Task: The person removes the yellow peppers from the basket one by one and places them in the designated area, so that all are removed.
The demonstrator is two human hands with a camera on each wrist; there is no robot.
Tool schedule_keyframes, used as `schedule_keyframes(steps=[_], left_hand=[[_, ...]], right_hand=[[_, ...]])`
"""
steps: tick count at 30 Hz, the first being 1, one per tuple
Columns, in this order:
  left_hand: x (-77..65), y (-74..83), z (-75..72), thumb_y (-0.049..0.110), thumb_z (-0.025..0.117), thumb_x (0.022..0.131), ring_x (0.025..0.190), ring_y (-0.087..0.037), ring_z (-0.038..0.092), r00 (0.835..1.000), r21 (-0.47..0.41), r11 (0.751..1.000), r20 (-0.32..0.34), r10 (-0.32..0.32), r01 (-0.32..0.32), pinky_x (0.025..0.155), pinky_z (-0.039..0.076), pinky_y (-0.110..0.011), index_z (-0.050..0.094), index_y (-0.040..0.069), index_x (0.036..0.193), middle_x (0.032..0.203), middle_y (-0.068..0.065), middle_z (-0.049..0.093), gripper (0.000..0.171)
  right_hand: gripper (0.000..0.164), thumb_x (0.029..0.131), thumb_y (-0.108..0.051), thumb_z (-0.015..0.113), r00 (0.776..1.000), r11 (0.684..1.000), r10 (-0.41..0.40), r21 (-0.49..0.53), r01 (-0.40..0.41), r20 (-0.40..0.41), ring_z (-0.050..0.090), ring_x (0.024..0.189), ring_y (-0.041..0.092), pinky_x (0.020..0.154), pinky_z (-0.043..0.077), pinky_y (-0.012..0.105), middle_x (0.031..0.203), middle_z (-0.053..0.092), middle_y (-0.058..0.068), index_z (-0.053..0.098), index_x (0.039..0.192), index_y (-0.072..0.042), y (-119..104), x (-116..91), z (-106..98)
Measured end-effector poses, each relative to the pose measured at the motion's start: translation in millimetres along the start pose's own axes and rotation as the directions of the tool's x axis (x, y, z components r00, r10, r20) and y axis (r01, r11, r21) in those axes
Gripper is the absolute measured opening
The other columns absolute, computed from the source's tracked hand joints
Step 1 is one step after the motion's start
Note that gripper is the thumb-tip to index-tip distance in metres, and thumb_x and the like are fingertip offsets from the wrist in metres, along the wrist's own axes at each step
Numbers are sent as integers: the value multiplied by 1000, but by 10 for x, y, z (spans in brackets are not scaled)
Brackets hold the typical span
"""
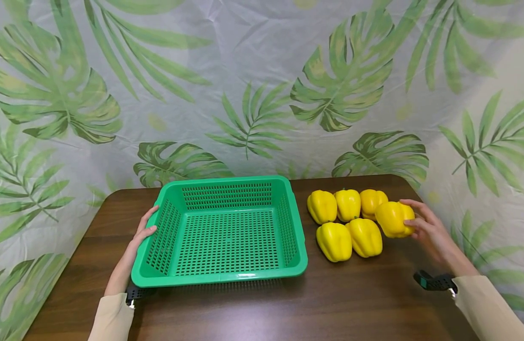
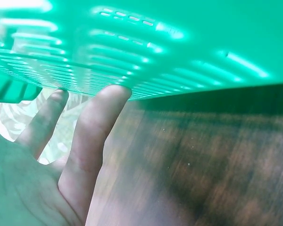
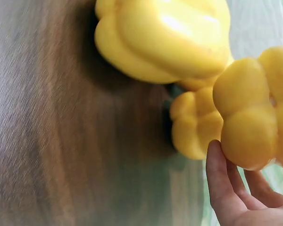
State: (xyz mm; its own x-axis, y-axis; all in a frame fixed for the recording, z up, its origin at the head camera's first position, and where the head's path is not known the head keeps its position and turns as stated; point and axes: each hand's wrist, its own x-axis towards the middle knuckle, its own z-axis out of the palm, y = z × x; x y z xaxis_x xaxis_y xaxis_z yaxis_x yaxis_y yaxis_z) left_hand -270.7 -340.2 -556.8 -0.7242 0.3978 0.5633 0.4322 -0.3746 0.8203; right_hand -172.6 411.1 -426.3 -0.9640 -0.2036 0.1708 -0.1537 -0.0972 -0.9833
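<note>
A green perforated plastic basket (image 1: 227, 279) stands on the left part of the table. My left hand (image 1: 138, 239) is at the basket's left side, its fingertips touching the slotted outer wall in the left wrist view. Over at the right, my right hand (image 1: 432, 234) holds a yellow bell pepper (image 1: 394, 219) between thumb and fingers. In the right wrist view, that pepper's lobed end (image 3: 247, 113) faces the camera, with fingers (image 3: 219, 176) against its lower side. Several other yellow bell peppers (image 1: 334, 241) sit close together between the basket and my right hand.
The dark brown wooden table (image 1: 262, 312) has rounded far corners. Behind it hangs a pale cloth (image 1: 253, 71) printed with green leaves. A black strap (image 1: 436, 282) is around the right wrist.
</note>
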Motion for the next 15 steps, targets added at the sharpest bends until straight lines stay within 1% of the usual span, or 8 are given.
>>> schedule_keyframes(steps=[3, 5, 7, 9, 10, 12, 14, 15], left_hand=[[-12, -19, -25, -2, 37, 96, 126, -12, 39, 1000, 15, 1000, -2, -9, 9, 94, 35, -22, 30, 10, 150, 147, -4, 31, 56], [29, 103, 121, 10, 46, 96, 125, -11, 38, 999, 34, 999, -39, -35, 36, 94, 34, -21, 30, 12, 150, 147, -7, 28, 56], [34, 116, 137, 4, 41, 96, 124, -8, 40, 999, 60, 998, -39, -32, 34, 92, 35, -19, 27, 10, 151, 146, -3, 30, 56], [-132, -290, -341, 1, 40, 95, 129, -13, 38, 997, 60, 996, -45, -69, 72, 95, 36, -22, 22, 10, 152, 150, -6, 26, 61], [-195, -417, -499, 0, 40, 94, 129, -15, 37, 994, 84, 991, -59, -95, 100, 96, 36, -23, 19, 9, 153, 150, -7, 24, 63], [-305, -707, -834, -12, 30, 91, 132, -18, 35, 997, 97, 992, -33, -73, 76, 97, 37, -25, 14, 6, 153, 153, -7, 22, 66], [-347, -822, -963, -12, 32, 91, 133, -21, 34, 997, 101, 992, -35, -67, 70, 98, 36, -26, 15, 5, 153, 154, -11, 18, 66], [-259, -617, -724, -10, 33, 91, 131, -19, 36, 998, 113, 992, -33, -47, 51, 98, 35, -26, 18, 5, 152, 153, -10, 21, 64]], right_hand=[[45, 98, 7, 35, 1000, 1000, 0, 11, 0, 13, 58, 92, 8, 71, 50, 23, 127, 43, -5, 46, 134, -18, 49, -28, -48], [46, 98, 8, 34, 1000, 1000, -6, 19, 5, 23, 58, 93, 9, 71, 50, 23, 127, 43, -5, 47, 134, -17, 84, -47, -77], [46, 98, 9, 34, 999, 1000, -8, 23, 7, 34, 58, 93, 9, 72, 50, 23, 127, 44, -5, 47, 135, -16, 116, -60, -107], [47, 98, 9, 33, 999, 1000, -11, 26, 10, 47, 58, 94, 9, 72, 50, 23, 128, 45, -6, 47, 135, -15, 147, -72, -132], [47, 98, 9, 33, 999, 1000, -8, 25, 7, 52, 58, 94, 9, 72, 50, 23, 128, 46, -6, 47, 136, -15, 162, -78, -143], [47, 98, 9, 34, 998, 1000, 2, 21, -3, 58, 57, 96, 9, 73, 50, 24, 128, 47, -7, 46, 136, -15, 189, -89, -161], [47, 98, 9, 34, 998, 1000, 17, 9, -18, 61, 56, 98, 8, 74, 50, 24, 129, 46, -7, 46, 136, -14, 214, -102, -171], [46, 98, 9, 35, 998, 1000, 29, -2, -29, 58, 56, 99, 7, 75, 49, 23, 129, 46, -8, 46, 137, -15, 224, -107, -174]])
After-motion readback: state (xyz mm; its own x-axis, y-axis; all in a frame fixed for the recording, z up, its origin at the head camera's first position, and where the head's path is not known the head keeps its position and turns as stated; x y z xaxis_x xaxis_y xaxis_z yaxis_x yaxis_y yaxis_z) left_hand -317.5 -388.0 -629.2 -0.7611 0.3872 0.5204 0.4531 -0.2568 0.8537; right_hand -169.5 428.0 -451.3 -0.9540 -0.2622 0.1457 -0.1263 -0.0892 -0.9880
